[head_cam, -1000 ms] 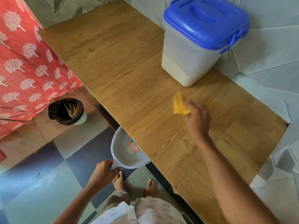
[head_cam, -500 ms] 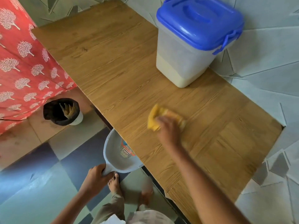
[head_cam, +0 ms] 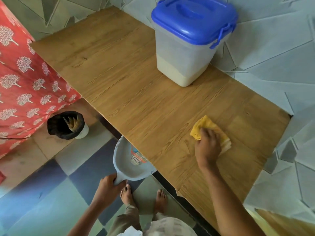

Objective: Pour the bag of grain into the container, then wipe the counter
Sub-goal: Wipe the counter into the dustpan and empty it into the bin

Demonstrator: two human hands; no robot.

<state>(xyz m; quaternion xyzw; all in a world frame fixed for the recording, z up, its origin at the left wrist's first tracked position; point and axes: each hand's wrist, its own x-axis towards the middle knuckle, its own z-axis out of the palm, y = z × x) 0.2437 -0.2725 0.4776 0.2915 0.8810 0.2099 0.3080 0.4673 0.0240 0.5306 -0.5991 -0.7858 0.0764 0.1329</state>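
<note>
On the right part of the wooden tabletop (head_cam: 129, 92), in the head view, a folded yellow cloth (head_cam: 202, 127) is pressed flat under the right hand (head_cam: 207, 147), whose fingers (head_cam: 204, 133) are laid loosely curled over it, pressing rather than pinching. Below the near edge, a grey dustpan (head_cam: 129, 160) is gripped at its handle by the left hand (head_cam: 109, 186), its fingers wrapped round the handle, its mouth tucked against the tabletop's edge. The container (head_cam: 185, 60), lid shut and grain showing in its lower part, stands well apart near the wall. No bag is seen. Pouring is judged done; wiping is in hand. Crumbs could be swept onto the floor or the bare feet (head_cam: 127, 193) if the cloth is driven to the edge beside the dustpan's mouth, which is well left of the cloth.
</note>
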